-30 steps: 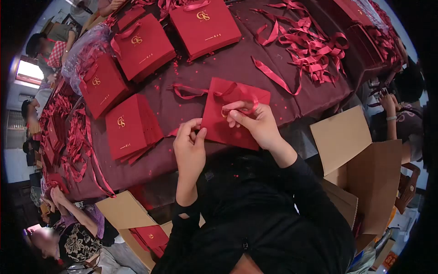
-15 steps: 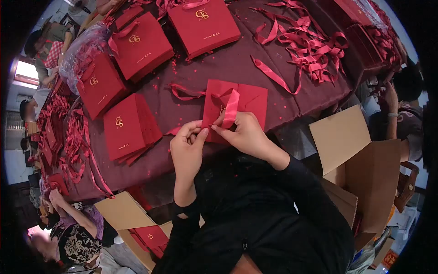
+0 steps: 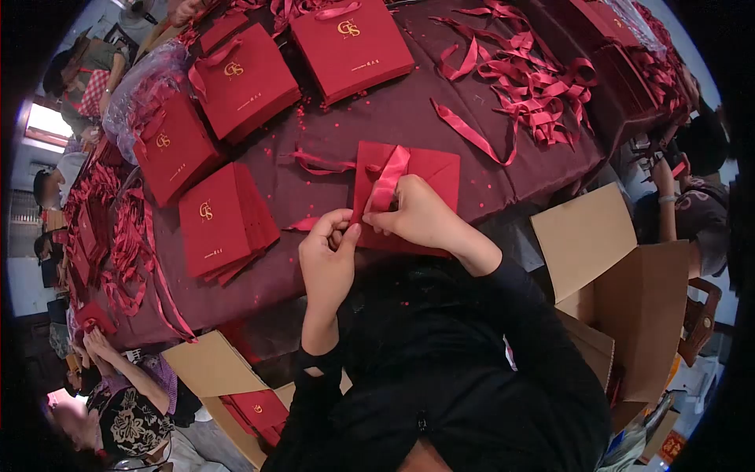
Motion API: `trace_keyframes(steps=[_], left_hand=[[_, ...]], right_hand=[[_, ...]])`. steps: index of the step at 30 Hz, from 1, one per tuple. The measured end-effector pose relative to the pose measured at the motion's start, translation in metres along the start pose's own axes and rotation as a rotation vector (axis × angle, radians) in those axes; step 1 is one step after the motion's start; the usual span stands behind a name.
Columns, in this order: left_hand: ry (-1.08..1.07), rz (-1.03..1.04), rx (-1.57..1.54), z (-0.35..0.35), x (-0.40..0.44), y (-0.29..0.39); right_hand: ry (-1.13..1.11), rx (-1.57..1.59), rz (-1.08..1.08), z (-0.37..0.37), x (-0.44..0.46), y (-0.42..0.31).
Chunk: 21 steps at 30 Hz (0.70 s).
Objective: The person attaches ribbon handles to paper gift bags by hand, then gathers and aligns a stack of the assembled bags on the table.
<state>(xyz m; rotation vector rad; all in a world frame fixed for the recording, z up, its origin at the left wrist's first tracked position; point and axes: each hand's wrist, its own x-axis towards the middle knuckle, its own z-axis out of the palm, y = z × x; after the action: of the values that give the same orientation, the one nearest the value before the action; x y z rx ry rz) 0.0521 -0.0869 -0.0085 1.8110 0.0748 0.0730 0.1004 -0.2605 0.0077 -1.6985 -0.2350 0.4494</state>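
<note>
L grip (image 3: 326, 256) pinches bag (image 3: 437, 170), R grip (image 3: 427, 217) ribbon (image 3: 387, 189); lower-left box (image 3: 206, 366) has red pkgs (image 3: 259, 409).

Right hand (image 3: 425, 214) covers part of red bag (image 3: 435, 167); small print (image 3: 214, 253) on stacked bags (image 3: 226, 228) illegible.

The person wore a black top (image 3: 472, 370), its long left sleeve (image 3: 307, 413) and right sleeve (image 3: 531, 315) reaching towards the wrists. A small slit (image 3: 314, 372) interrupted the left one near its end. A small dark fastener (image 3: 422, 425) marked the point of the V-shaped neckline (image 3: 425, 452).
</note>
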Motion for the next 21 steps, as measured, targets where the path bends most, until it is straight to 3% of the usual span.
trace_keyframes(steps=[3,6,8,14,21], left_hand=[[-0.016,-0.017,-0.016,-0.002,0.001,-0.002],[-0.027,-0.016,-0.051,-0.004,0.003,-0.008],[-0.035,-0.026,-0.097,-0.004,0.004,-0.003],[-0.013,-0.04,-0.166,-0.001,0.001,-0.002],[0.011,-0.049,-0.133,0.001,-0.001,-0.002]], right_hand=[[-0.024,0.086,0.005,0.0,0.002,0.006],[0.006,-0.109,-0.002,0.001,0.003,0.012],[-0.049,0.135,-0.028,-0.003,-0.001,0.006],[-0.021,0.229,-0.085,-0.005,-0.005,-0.001],[-0.037,0.108,-0.047,0.0,-0.003,0.01]])
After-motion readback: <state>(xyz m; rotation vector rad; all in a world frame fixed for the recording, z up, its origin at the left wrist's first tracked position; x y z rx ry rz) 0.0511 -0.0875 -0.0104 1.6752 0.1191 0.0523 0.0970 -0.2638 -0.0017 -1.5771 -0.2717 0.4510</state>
